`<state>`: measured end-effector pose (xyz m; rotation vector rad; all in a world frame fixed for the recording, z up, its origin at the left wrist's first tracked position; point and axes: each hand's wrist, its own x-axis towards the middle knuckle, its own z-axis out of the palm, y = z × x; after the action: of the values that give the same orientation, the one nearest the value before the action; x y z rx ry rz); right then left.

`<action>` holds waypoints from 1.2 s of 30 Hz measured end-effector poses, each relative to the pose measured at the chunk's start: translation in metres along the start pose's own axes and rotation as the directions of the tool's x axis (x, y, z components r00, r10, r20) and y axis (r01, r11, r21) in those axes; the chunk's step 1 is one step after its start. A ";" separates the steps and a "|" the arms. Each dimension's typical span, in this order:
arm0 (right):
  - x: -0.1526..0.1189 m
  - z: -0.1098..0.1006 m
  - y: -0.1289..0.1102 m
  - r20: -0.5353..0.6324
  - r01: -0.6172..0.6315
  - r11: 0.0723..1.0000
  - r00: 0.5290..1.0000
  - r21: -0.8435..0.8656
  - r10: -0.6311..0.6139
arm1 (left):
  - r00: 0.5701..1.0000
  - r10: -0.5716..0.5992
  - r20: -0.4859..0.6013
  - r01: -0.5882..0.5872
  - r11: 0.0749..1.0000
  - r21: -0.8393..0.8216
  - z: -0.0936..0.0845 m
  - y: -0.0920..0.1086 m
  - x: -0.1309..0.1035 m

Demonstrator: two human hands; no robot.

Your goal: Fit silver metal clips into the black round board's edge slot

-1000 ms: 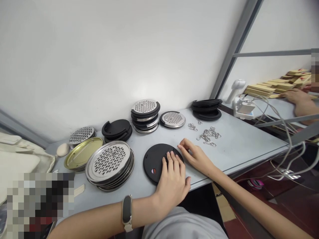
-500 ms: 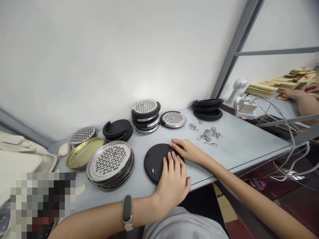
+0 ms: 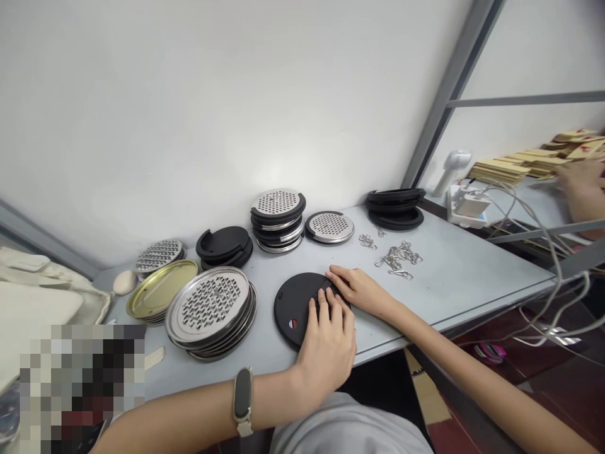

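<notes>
A black round grater holder (image 3: 293, 302) lies flat near the table's front edge, a small coloured mark on its face. My left hand (image 3: 328, 334), below a wristwatch, is closed over its near right part with fingers bent on the surface; the thumb is hidden. My right hand (image 3: 357, 289) is closed at its far right edge, fingertips close to those of my left hand. What lies beneath the fingers is hidden. Left of the holder stands a stack of round metal grater plates (image 3: 215, 306). Several small metal clips (image 3: 399, 257) lie in a loose heap beyond my right hand.
Gold-coloured round plates (image 3: 163, 287), black holders (image 3: 224, 246) and a grater stack (image 3: 278, 217) line the wall side. One grater (image 3: 329, 226) lies alone; more black rims (image 3: 396, 208) stand right. Another person's hand (image 3: 583, 186) is beside wooden pieces (image 3: 501, 169). Cables (image 3: 551, 239) hang nearby.
My left thumb has drawn in against the hand and out of sight. My right fingers have shifted slightly right along the edge. The other person's hand has lifted and moved.
</notes>
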<state>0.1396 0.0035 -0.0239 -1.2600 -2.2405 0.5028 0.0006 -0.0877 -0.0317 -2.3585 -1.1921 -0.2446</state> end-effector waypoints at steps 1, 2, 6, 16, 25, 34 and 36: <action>0.000 0.000 0.000 0.008 0.003 1.000 1.000 0.009 -0.003 | 1.000 -0.001 0.003 0.001 1.000 0.003 0.000 0.000 0.000; -0.001 0.000 0.000 0.013 -0.001 1.000 1.000 0.015 0.001 | 1.000 -0.001 0.006 0.001 1.000 0.005 0.000 0.000 0.000; -0.001 0.001 0.000 0.004 -0.042 0.999 0.999 0.006 0.042 | 1.000 -0.002 0.010 0.002 1.000 0.004 0.000 0.000 0.000; -0.002 0.002 0.003 0.007 0.009 1.000 1.000 -0.017 -0.008 | 1.000 -0.009 0.008 0.009 1.000 -0.009 -0.002 0.000 0.002; -0.001 -0.002 0.002 0.034 0.013 1.000 0.999 0.005 -0.013 | 1.000 -0.011 0.010 0.011 1.000 -0.013 -0.001 0.000 0.002; -0.001 0.000 0.005 0.013 0.013 1.000 1.000 -0.013 -0.013 | 1.000 -0.008 0.021 0.009 1.000 -0.022 -0.003 -0.001 0.002; -0.001 0.001 0.006 0.006 0.008 1.000 1.000 -0.016 -0.008 | 1.000 -0.009 0.020 0.010 1.000 -0.020 -0.002 0.000 0.002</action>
<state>0.1435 0.0060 -0.0278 -1.2585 -2.2574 0.4870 0.0014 -0.0875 -0.0289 -2.3784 -1.2162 -0.2375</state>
